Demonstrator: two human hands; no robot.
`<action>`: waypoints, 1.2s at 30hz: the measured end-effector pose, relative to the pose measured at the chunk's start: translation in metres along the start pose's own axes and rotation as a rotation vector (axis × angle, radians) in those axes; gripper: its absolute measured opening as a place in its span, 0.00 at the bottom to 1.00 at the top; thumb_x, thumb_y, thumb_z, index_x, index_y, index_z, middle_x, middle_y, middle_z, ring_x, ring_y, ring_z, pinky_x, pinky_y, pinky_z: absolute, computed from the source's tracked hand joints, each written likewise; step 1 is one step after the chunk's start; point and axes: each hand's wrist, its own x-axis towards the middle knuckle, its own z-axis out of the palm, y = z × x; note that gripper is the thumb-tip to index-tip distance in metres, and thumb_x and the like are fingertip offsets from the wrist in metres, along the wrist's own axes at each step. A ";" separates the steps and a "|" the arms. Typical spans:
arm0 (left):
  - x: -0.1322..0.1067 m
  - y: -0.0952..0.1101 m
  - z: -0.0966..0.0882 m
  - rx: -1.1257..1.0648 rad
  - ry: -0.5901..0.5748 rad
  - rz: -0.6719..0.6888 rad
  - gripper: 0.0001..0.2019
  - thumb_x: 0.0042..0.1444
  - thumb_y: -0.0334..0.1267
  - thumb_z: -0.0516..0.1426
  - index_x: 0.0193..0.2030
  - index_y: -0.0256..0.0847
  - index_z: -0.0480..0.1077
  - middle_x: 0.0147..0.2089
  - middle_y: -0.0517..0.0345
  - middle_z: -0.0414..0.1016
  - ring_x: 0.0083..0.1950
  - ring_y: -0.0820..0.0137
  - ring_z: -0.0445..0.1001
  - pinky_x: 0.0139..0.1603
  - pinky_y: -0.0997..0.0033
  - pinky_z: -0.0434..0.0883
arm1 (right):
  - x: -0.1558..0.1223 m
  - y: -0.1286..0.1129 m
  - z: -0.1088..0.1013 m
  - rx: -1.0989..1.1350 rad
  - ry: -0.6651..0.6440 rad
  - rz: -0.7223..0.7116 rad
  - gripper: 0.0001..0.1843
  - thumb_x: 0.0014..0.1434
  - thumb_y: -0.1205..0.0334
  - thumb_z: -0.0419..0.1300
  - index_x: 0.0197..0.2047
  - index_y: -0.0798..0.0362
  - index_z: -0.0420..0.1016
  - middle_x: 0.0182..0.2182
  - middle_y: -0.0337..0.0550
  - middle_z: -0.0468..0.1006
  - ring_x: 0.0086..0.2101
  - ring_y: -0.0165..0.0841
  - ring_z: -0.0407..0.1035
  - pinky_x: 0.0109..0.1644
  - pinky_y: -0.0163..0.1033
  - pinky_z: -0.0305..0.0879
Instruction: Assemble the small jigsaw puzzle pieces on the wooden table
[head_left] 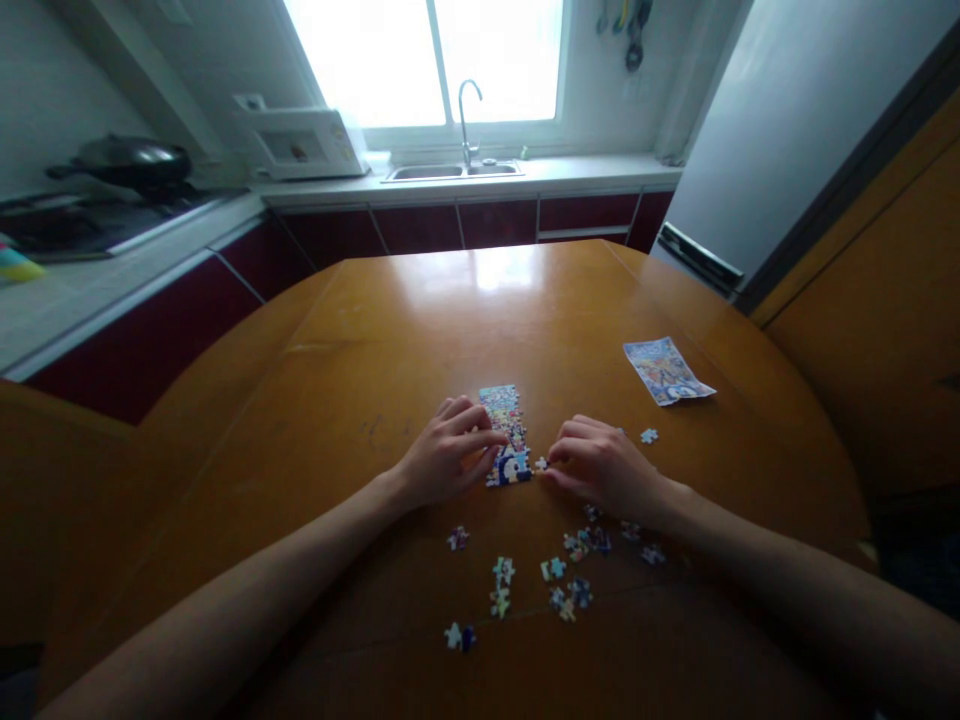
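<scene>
A partly joined jigsaw puzzle [504, 420] lies flat on the wooden table, a narrow upright strip with a blue-and-white figure at its near end. My left hand [457, 450] rests over its left edge, fingers loosely spread and touching the joined pieces. Just right of the strip, my right hand [596, 460] pinches a small puzzle piece [541, 464] between thumb and fingertips. A slight gap shows between that piece and the strip. Loose puzzle pieces [571, 597] lie in small groups nearer to me, and one more piece [649, 436] sits beyond my right hand.
A creased picture sheet [667, 370] lies on the right of the round table [390, 330]. Past the table are a counter with a sink [427, 172], a microwave [300, 142] and a wok [131, 160] on the stove. A fridge [795, 120] stands at the right.
</scene>
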 end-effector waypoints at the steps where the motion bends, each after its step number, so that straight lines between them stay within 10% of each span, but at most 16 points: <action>1: 0.000 0.001 0.000 0.001 -0.027 0.020 0.08 0.64 0.36 0.57 0.44 0.49 0.78 0.37 0.55 0.73 0.42 0.65 0.67 0.45 0.62 0.65 | 0.000 0.000 0.001 -0.003 -0.010 0.002 0.07 0.64 0.61 0.63 0.35 0.54 0.77 0.34 0.44 0.77 0.37 0.34 0.67 0.41 0.40 0.63; 36: 0.002 0.016 0.001 -0.017 -0.269 0.124 0.16 0.67 0.37 0.54 0.58 0.55 0.73 0.42 0.54 0.72 0.46 0.63 0.66 0.50 0.61 0.65 | 0.003 -0.005 0.007 -0.054 -0.090 0.039 0.09 0.65 0.61 0.62 0.33 0.54 0.77 0.33 0.44 0.76 0.38 0.34 0.67 0.42 0.39 0.64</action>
